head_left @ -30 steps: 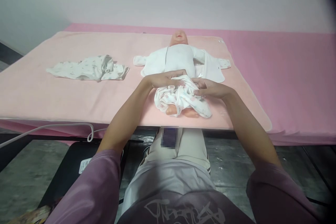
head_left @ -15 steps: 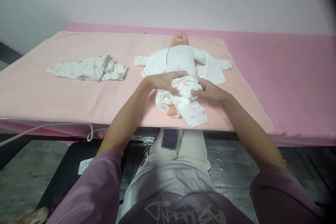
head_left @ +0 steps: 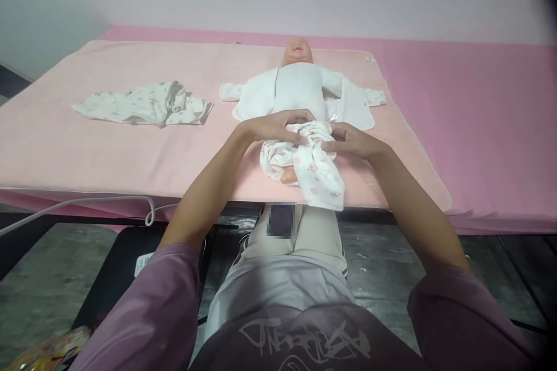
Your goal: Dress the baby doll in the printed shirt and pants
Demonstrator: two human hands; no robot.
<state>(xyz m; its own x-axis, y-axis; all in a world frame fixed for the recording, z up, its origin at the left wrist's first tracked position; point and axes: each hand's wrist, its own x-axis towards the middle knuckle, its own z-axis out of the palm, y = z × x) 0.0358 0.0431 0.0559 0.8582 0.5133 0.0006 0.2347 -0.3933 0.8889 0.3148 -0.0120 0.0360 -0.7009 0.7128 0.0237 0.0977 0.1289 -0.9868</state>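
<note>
A baby doll (head_left: 299,84) lies on its back, its head at the far side, with a white jacket around its arms and its front spread open. White patterned pants (head_left: 319,171) are bunched around the doll's legs, and one foot (head_left: 288,175) shows at their lower left. My left hand (head_left: 289,126) grips the left side of the bunched cloth between thumb and fingers. On the right side of the same cloth, my right hand (head_left: 342,140) is closed with its thumb on top. A loose leg of the pants hangs towards the table edge.
A folded white patterned garment (head_left: 150,105) lies to the left on the light pink mat (head_left: 87,156). A white cable (head_left: 108,200) runs along the near left edge. Below it stands a black chair (head_left: 113,278). Pink cloth (head_left: 470,127) covers the right part.
The pants' cloth is pulled up and bunched more between my hands, and the loose leg now hangs straighter, down to the table edge. The view has tilted slightly.
</note>
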